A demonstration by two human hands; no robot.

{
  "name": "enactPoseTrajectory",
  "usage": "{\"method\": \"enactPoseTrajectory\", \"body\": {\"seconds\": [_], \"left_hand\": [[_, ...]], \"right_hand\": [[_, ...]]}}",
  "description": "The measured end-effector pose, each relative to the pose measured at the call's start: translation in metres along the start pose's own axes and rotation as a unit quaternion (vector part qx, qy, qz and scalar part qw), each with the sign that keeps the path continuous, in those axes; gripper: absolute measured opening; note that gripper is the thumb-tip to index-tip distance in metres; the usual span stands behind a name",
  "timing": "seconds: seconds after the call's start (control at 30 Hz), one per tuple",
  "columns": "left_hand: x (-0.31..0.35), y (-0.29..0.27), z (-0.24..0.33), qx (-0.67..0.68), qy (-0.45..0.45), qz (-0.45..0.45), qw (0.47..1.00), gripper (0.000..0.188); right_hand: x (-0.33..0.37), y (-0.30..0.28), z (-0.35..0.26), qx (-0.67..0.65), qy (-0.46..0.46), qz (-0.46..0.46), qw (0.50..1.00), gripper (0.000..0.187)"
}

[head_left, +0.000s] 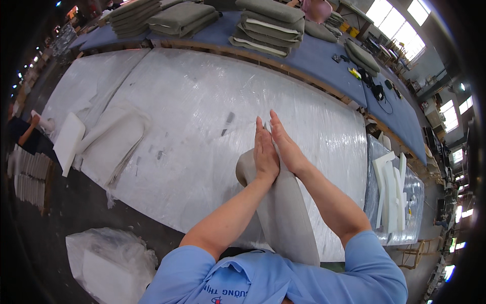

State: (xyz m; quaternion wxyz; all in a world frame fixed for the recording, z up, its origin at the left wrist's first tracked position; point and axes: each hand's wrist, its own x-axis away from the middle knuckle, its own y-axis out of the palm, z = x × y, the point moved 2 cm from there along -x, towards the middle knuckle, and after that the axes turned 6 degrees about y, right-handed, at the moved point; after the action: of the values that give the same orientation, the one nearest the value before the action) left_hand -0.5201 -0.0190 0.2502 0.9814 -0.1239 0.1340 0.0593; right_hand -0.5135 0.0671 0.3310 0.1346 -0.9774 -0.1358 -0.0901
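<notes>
A grey fabric cushion or cover (287, 220) stands up from the plastic-wrapped table in front of my chest, and its near end reaches my shirt. A rounded fold of it bulges out beside my left wrist. My left hand (265, 152) lies flat along its upper part, fingers stretched forward. Facing it, my right hand (287, 148) is also flat with straight fingers, so the top of the grey piece sits between my palms. A small dark tip shows between the fingertips, too small to name. Neither hand has its fingers wrapped round anything.
Loose pale fabric (114, 144) and a white foam slab (69, 142) lie at the table's left. Beyond, a blue worktable (324, 71) bears stacked grey cushions (268, 28). White foam strips (390, 195) lie at right; a plastic-bagged bundle (111, 266) sits lower left. Other people work nearby.
</notes>
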Motion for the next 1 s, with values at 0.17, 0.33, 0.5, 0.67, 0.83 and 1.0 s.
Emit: {"method": "enactPoseTrajectory", "body": {"seconds": [0.17,0.33,0.5,0.67,0.83,1.0], "left_hand": [[-0.003,0.023,-0.004,-0.052,0.058,-0.038,0.996,0.067],[-0.015,0.035,-0.015,0.437,-0.085,0.014,0.895,0.057],[-0.008,0.017,-0.004,0.367,-0.057,-0.028,0.928,0.061],[0.075,-0.048,0.078,-0.034,0.120,-0.045,0.991,0.050],[0.191,-0.117,0.208,0.355,0.179,-0.562,0.726,0.027],[0.243,-0.113,0.251,0.466,0.312,-0.460,0.688,0.024]], "right_hand": [[-0.012,-0.017,0.005,0.169,-0.050,0.031,0.984,0.084],[-0.018,-0.027,-0.009,0.309,-0.067,0.080,0.945,0.079],[-0.004,-0.031,-0.011,0.343,-0.008,0.076,0.936,0.079],[0.020,-0.048,-0.008,0.325,0.027,0.091,0.941,0.086],[0.006,-0.048,-0.003,0.308,-0.027,0.119,0.944,0.085],[-0.005,-0.022,-0.001,0.312,-0.050,0.111,0.942,0.082]]}}
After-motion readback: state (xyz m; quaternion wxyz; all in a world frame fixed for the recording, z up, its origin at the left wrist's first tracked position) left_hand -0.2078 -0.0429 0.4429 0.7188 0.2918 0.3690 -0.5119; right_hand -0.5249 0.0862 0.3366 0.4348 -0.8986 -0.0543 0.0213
